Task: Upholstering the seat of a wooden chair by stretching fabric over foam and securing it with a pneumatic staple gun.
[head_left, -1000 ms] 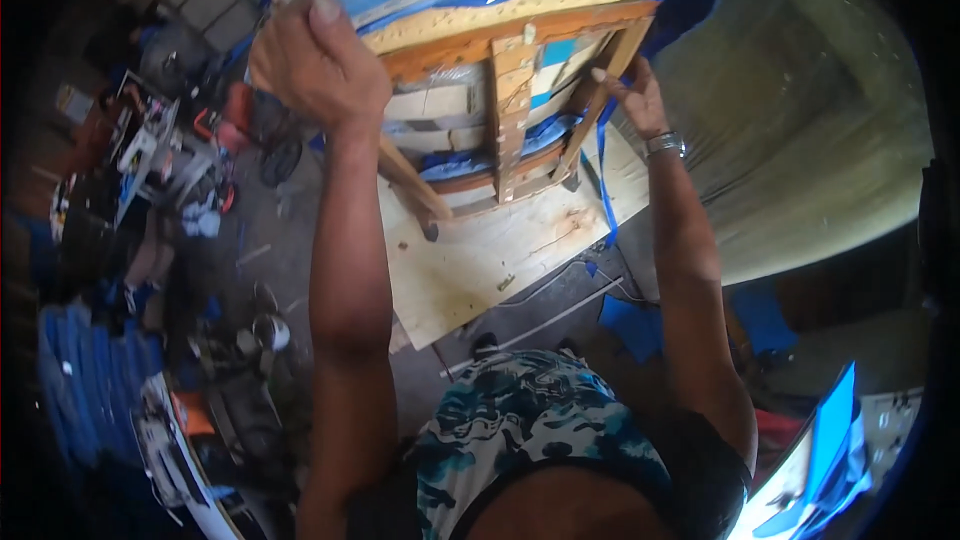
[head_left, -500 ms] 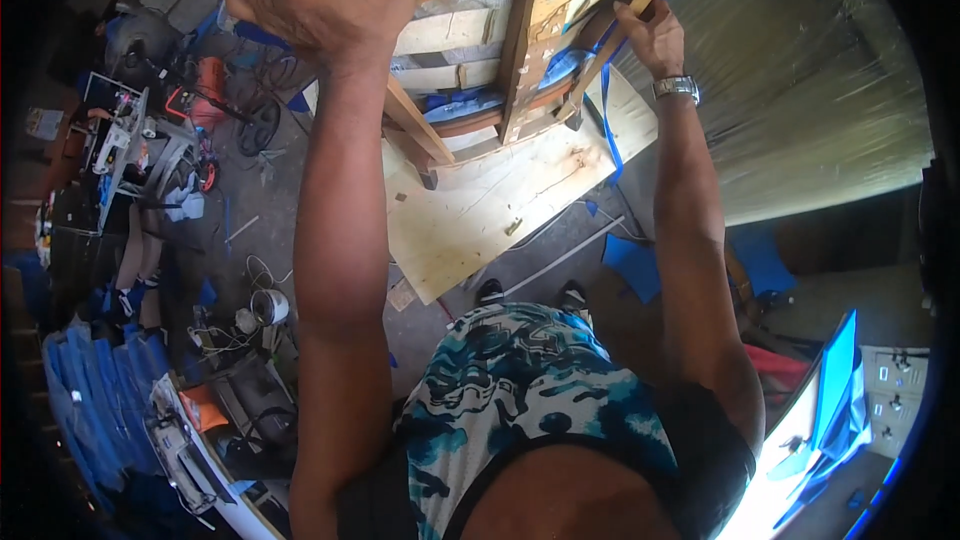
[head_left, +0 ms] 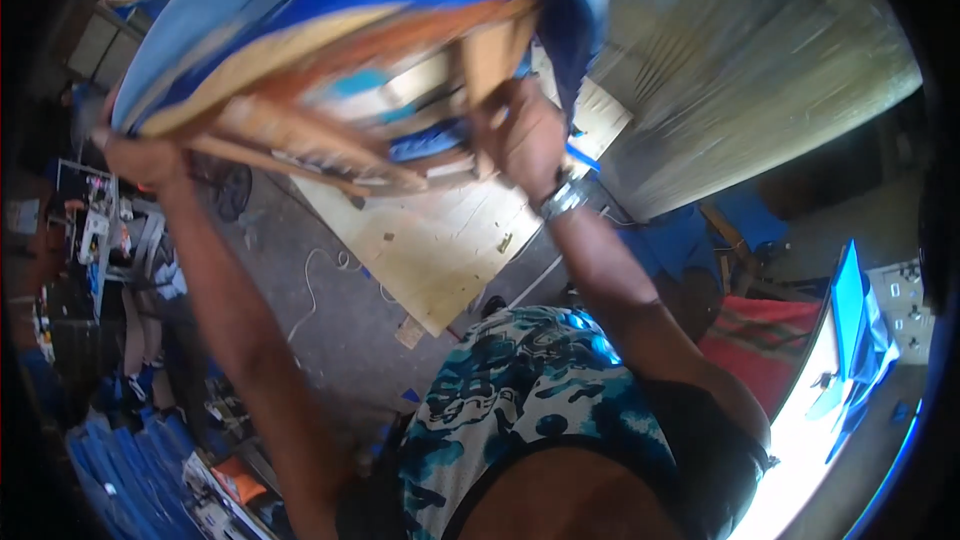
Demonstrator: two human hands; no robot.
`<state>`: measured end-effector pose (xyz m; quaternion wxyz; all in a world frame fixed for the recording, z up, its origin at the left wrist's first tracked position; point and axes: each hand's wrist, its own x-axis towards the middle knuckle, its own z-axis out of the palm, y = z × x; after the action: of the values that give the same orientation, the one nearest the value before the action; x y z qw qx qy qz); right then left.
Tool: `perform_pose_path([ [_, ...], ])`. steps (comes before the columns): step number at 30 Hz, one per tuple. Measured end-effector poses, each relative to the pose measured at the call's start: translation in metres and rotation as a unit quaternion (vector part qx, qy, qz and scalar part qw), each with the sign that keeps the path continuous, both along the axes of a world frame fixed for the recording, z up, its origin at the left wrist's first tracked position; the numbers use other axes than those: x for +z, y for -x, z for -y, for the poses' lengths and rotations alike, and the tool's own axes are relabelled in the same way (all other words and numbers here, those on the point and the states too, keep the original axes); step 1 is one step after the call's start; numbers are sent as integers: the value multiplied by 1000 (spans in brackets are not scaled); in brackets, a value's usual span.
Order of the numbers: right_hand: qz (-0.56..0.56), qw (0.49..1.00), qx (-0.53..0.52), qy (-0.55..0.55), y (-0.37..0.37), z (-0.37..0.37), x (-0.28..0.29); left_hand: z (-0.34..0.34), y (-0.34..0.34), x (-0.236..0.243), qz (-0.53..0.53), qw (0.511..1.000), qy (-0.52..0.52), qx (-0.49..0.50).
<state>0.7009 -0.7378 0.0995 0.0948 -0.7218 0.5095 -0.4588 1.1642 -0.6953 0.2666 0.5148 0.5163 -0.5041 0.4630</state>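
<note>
A curved upholstered chair (head_left: 390, 15), with blue fabric outside and a bare wooden frame showing inside, is tilted above a pale wooden board. My left hand (head_left: 145, 158) is closed on the chair's left end, beside the wooden edge. Around a light wooden rail (head_left: 492, 55) on the right side my right hand (head_left: 525, 140) is closed; a metal watch (head_left: 567, 197) is on that wrist. Both the hands and the chair are blurred by motion. A blue strap (head_left: 582, 157) hangs close to the right hand. The fingertips of both hands are partly hidden.
The wooden board (head_left: 420, 260) lies below the chair. A large plastic-wrapped panel (head_left: 750, 70) stands to the right. Tools and clutter (head_left: 110, 230) fill the left side; blue fabric (head_left: 150, 480) is heaped lower left. A white cable (head_left: 308, 290) trails across the floor.
The chair has swung to the left and tilted, bringing its blue upholstered outside into view. My left hand has gone left and down with it; my right hand has come left and down.
</note>
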Motion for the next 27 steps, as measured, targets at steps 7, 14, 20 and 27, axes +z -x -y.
perform_pose_path([
  [7, -28, 976, 194, -96, -24, -79, 20, 1, -112, 0, 74, 997, -26, -2],
  [14, 126, 977, 107, 133, 80, -83, 28, -31, -78, -7, -54, 973, -161, -159],
  [20, -142, 974, 82, 156, 103, 17, 5, -93, 60, 41, -169, 973, -157, -17],
  [27, -333, 874, -87, 343, 280, 118, 139, -122, 199, 82, -92, 978, -152, -108],
])
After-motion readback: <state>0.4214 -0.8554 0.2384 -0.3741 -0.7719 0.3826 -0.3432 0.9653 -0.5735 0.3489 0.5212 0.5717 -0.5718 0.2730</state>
